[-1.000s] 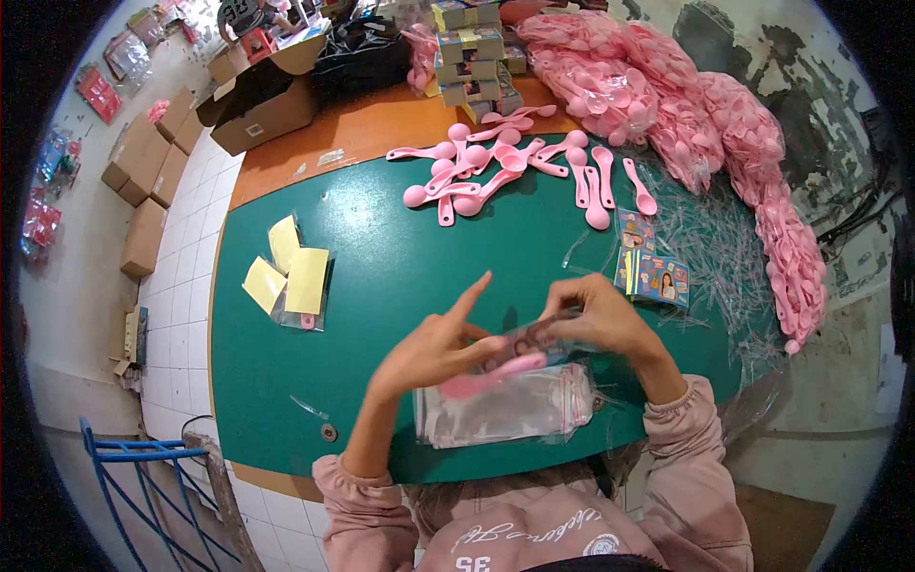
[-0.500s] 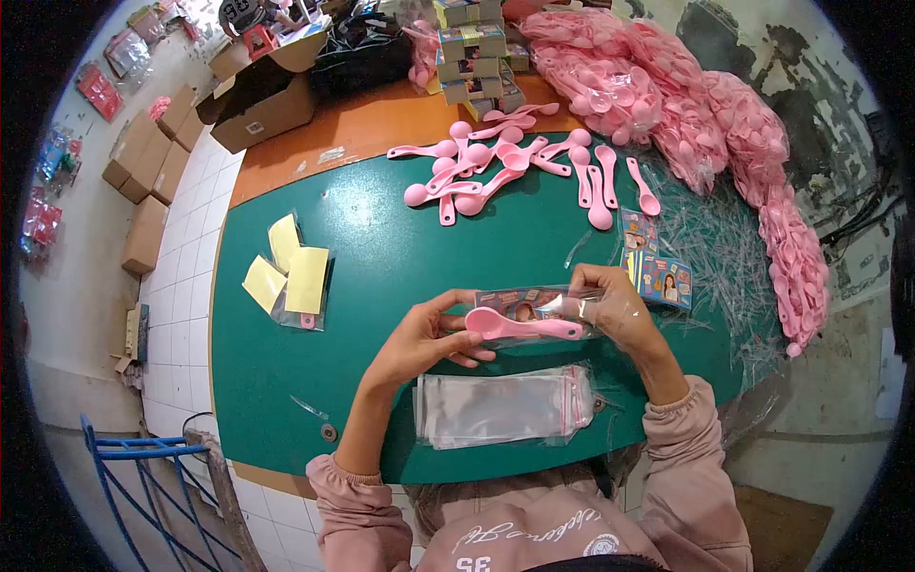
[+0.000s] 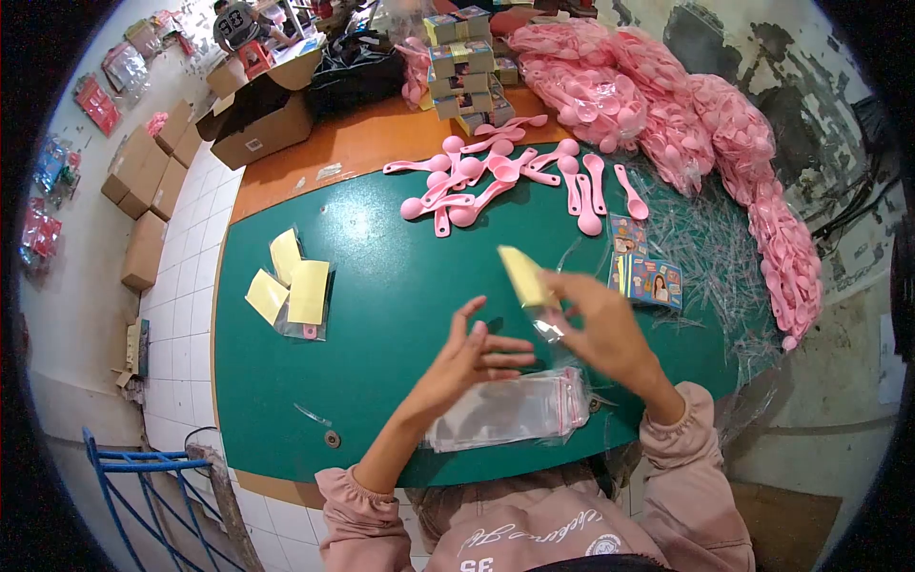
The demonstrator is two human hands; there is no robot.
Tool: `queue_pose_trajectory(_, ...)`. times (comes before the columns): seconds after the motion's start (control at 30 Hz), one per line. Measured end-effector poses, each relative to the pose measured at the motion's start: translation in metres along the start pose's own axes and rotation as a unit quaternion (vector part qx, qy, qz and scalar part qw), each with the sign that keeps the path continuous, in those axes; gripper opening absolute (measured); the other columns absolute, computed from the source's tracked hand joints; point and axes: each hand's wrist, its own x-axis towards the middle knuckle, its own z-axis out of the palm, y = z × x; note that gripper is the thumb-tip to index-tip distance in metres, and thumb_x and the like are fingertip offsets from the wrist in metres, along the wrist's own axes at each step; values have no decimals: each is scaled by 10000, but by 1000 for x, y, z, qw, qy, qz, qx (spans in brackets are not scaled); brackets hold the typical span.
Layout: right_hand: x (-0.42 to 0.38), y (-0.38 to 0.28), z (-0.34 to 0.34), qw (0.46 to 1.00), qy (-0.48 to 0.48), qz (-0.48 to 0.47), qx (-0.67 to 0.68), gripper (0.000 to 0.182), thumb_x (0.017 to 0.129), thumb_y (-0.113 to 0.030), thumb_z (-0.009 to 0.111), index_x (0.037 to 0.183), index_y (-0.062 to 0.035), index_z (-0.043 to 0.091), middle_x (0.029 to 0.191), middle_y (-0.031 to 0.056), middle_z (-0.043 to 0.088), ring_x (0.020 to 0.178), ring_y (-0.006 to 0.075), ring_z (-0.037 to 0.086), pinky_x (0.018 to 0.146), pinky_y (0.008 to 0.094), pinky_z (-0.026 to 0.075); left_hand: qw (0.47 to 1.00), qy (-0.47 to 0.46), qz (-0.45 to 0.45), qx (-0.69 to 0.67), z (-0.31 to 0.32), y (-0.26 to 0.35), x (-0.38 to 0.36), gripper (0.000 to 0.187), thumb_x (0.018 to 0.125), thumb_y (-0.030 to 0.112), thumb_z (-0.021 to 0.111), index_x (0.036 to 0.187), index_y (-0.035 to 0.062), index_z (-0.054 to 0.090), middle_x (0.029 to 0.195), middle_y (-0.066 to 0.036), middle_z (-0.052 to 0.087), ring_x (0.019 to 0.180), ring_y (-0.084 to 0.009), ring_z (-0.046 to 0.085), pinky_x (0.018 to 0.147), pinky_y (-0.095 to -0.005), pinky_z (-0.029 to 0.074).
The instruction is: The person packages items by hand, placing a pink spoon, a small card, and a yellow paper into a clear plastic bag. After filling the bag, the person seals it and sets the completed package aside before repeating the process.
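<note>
My right hand [image 3: 610,324] grips one end of a clear plastic packet [image 3: 521,276] with a pale yellow card face showing; it is tilted above the table and slightly blurred. Whatever else lies inside the packet is hidden from this side. To its left, my left hand [image 3: 462,367] is open, fingers spread, touching nothing. Below both hands lies a stack of clear resealable bags [image 3: 500,415]. Several pink measuring spoons [image 3: 486,191] are strewn across the far part of the table. Filled packets with yellow backs [image 3: 307,291] lie at the left.
Printed cards [image 3: 658,281] lie right of my right hand, beside a heap of clear plastic strips [image 3: 705,248]. Large bags of pink spoons [image 3: 667,124] line the right edge. Card bundles [image 3: 462,62] and an open carton [image 3: 257,124] stand at the back. Another person [image 3: 238,24] sits far off.
My left hand has let go of the packet and opened. My right hand has turned the packet from its pink spoon side to its yellow side.
</note>
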Motion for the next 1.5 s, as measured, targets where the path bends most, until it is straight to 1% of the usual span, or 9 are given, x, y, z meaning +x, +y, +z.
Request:
queue_pose_trajectory(0.07, -11, -10, 2, 976, -184, -116, 6, 357, 715, -125, 670, 1042, -33, 559, 996, 132, 562, 849, 249, 578, 702, 315, 475, 999, 5, -31, -29, 3, -3, -1, 560, 945, 236, 360, 1361, 178, -11, 1132, -215, 508, 1001, -285, 561, 784, -359, 495)
queue_pose_trajectory(0.2, -28, -22, 4, 966, -231, -103, -51, 345, 708, -138, 671, 1021, -49, 556, 1024, 131, 525, 922, 277, 529, 751, 338, 452, 997, 11, -74, 18, 4, 4, -13, 610, 943, 212, 367, 1360, 208, -78, 1130, -237, 504, 988, -284, 570, 798, -379, 497)
queue_pose_trajectory(0.6, -40, -18, 28, 958, -233, -141, -89, 243, 673, -126, 675, 848, -29, 537, 868, 118, 490, 881, 314, 493, 756, 393, 410, 990, -30, -137, 18, 0, 2, -26, 604, 921, 172, 414, 1396, 208, 41, 1065, -174, 549, 944, -269, 581, 837, -439, 479)
queue_pose_trajectory(0.83, -42, -31, 30, 915, -135, -278, -261, 130, 669, -133, 560, 752, -39, 527, 760, 85, 472, 773, 232, 508, 664, 326, 402, 989, -52, -115, -80, -6, 0, -23, 658, 910, 226, 456, 1396, 177, 16, 1050, -166, 546, 967, -228, 569, 791, -393, 508)
queue_pose_trajectory(0.93, -42, -33, 31, 897, -115, -306, -298, 122, 665, -134, 538, 734, -35, 526, 730, 82, 475, 737, 219, 508, 659, 320, 405, 990, -14, -115, -80, -2, 3, -25, 609, 908, 186, 443, 1400, 179, 83, 980, -141, 566, 939, -232, 574, 835, -451, 485)
queue_pose_trajectory(1.03, -41, -31, 32, 887, -135, -318, -305, 134, 657, -139, 536, 731, -28, 524, 725, 84, 482, 732, 218, 508, 666, 321, 410, 990, -24, -109, -90, -2, 3, -24, 623, 894, 141, 470, 1399, 161, 105, 939, -118, 581, 905, -189, 577, 811, -384, 496)
queue_pose_trajectory(1.17, -40, -24, 33, 887, -167, -357, -239, 144, 661, -126, 571, 740, -17, 517, 727, 83, 483, 734, 226, 507, 685, 338, 418, 994, 7, -26, 108, 1, -5, -20, 633, 865, 39, 482, 1390, 108, 134, 841, -104, 608, 838, -151, 586, 764, -297, 489)
queue_pose_trajectory(1.37, -24, -6, -17, 933, -301, -175, 95, 145, 729, -101, 628, 789, -42, 510, 782, 71, 507, 746, 211, 501, 691, 328, 414, 992, 48, 19, 116, -12, -1, -16, 559, 857, 21, 473, 1356, 65, 226, 908, -166, 621, 879, -185, 601, 769, -279, 488)
queue_pose_trajectory(1.5, 36, 60, -118, 964, -252, 2, 84, 106, 790, -134, 567, 805, -42, 517, 807, 73, 520, 706, 200, 514, 658, 307, 423, 994, 24, 0, 104, -6, 3, -16, 368, 879, 48, 443, 1241, -5, 404, 987, -170, 603, 950, -201, 591, 829, -284, 469)
